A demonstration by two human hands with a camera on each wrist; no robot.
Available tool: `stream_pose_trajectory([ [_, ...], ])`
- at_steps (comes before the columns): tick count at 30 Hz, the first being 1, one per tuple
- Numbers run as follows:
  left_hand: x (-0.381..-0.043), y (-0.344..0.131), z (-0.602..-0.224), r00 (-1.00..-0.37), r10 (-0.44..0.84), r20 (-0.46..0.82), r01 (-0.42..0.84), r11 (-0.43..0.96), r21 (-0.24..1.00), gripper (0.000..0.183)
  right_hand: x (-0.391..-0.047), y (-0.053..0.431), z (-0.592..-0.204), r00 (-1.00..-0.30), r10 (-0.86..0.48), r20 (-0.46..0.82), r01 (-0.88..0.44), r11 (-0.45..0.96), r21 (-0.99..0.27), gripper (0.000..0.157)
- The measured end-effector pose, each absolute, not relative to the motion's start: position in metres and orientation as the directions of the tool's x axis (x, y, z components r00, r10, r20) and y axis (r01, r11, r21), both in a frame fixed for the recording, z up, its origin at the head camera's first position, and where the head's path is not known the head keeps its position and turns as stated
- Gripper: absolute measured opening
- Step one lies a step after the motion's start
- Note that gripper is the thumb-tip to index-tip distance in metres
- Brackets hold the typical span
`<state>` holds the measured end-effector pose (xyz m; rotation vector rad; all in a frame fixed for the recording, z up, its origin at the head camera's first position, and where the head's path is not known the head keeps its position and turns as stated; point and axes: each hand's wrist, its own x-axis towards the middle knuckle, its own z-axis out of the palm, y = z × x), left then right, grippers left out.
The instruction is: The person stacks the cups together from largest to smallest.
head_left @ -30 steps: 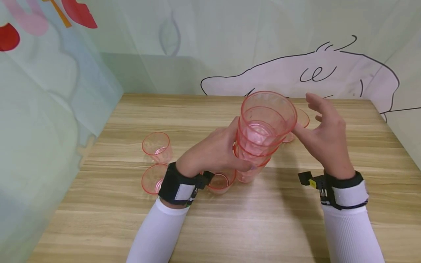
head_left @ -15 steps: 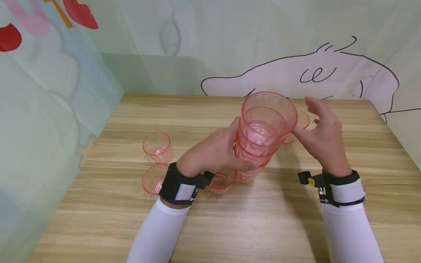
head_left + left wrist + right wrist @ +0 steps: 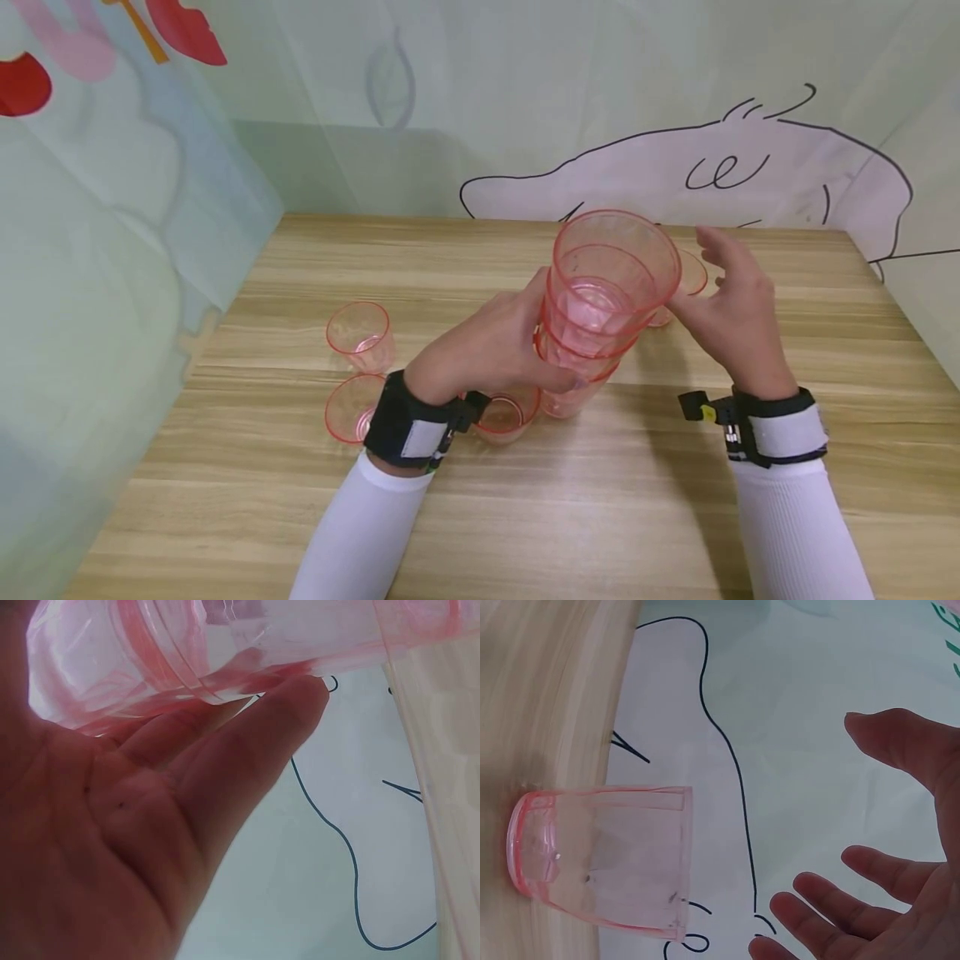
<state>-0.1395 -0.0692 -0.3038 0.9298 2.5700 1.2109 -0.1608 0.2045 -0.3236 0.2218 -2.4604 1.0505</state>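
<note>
In the head view, my left hand (image 3: 502, 342) grips a tilted stack of clear pink plastic cups (image 3: 592, 325), thumb across the near side. Its fingers reach along the far side of the stack in the left wrist view. My right hand (image 3: 738, 317) is beside the stack's top rim, fingers spread and holding nothing; its thumb overlaps the rim in the head view. Behind it, a single pink cup (image 3: 693, 271) stands on the table, partly hidden by the stack and hand. The right wrist view shows this cup (image 3: 630, 859) whole, apart from my fingers.
Two pink cups (image 3: 360, 337) stand at the left of the wooden table (image 3: 262, 517), the nearer one (image 3: 348, 408) partly behind my left wrist strap. Another cup (image 3: 510, 425) shows below my left hand. A printed cloth (image 3: 510, 100) hangs along the table's back edge.
My right hand has shifted slightly left and toward me. The left hand and the stack of cups stay almost in place.
</note>
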Motion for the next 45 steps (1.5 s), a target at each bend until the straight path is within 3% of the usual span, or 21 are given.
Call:
stream_pose_trajectory([
  [33,-0.139,-0.069,-0.303,-0.795,0.594,0.124,0.469,0.471,0.747,0.079,-0.174,0.215,-0.346,-0.945,0.036,0.324,-0.196,0.732,-0.652,0.079],
  [45,-0.14,-0.069,-0.303,-0.795,0.595,0.115,0.466,0.478,0.745,0.08,-0.179,0.219,-0.352,-0.969,0.035,0.244,-0.145,0.72,-0.679,0.089],
])
